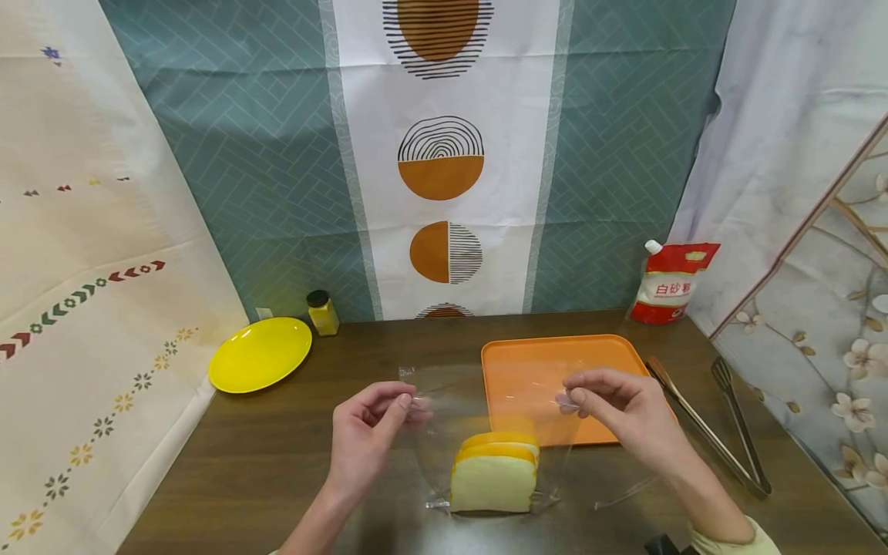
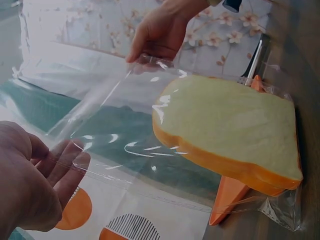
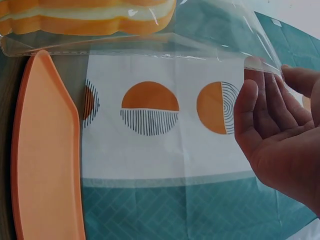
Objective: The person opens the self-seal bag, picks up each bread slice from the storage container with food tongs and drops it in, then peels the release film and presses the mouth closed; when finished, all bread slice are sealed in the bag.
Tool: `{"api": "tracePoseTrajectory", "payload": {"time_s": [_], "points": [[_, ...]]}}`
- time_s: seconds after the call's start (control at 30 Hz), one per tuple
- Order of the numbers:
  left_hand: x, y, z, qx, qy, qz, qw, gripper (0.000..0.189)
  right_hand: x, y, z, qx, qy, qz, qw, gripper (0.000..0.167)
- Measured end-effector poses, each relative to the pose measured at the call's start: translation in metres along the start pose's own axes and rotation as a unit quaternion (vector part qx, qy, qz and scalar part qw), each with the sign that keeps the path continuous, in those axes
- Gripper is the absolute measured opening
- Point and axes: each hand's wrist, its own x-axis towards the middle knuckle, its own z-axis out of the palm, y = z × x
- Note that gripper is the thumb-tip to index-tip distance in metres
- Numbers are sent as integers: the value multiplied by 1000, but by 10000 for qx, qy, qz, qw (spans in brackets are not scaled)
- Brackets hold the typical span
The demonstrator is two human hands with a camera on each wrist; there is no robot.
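Slices of bread [image 1: 492, 483] with orange crusts stand at the bottom of a clear plastic bag [image 2: 115, 145], just above or on the table in front of me. My left hand [image 1: 364, 439] pinches the bag's upper left edge between thumb and fingers. On the other side, my right hand [image 1: 634, 416] pinches the upper right edge, and the bag is spread between the two hands. In the right wrist view, the right hand's fingers [image 3: 270, 100] lie partly behind the clear film. Neither hand touches the bread.
Behind the bag lies an orange tray [image 1: 555, 354]. Tongs [image 1: 708, 432] and a whisk [image 1: 738, 416] are at the right. A yellow plate [image 1: 260, 354] and a yellow jar with a black lid [image 1: 323, 314] stand back left; a red-and-white pouch [image 1: 669, 285] stands back right.
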Motion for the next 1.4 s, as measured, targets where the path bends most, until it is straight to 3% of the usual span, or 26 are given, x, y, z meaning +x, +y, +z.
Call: {"api": "tracePoseTrajectory", "payload": {"time_s": [0.27, 0.63, 1.0, 1.23, 1.33, 1.4], "points": [[1, -2, 0, 10, -16, 67, 10000, 12, -1, 1, -4, 476, -192, -83, 9986, 19], [1, -3, -4, -2, -144, -71, 9999, 12, 0, 3, -2, 580, -4, -382, 9976, 23], [5, -8, -11, -246, -648, 275, 9972, 14, 0, 8, -3, 945, 141, -417, 9946, 21], [7, -11, -15, -533, -787, 128, 9954, 11, 0, 14, -5, 1121, -20, -641, 9916, 26], [7, -11, -17, -433, -798, 32, 9959, 12, 0, 15, -6, 1133, -103, -713, 9909, 25], [7, -11, -18, -100, -733, 81, 9972, 12, 1, 15, -7, 1137, -155, -757, 9905, 26]]}}
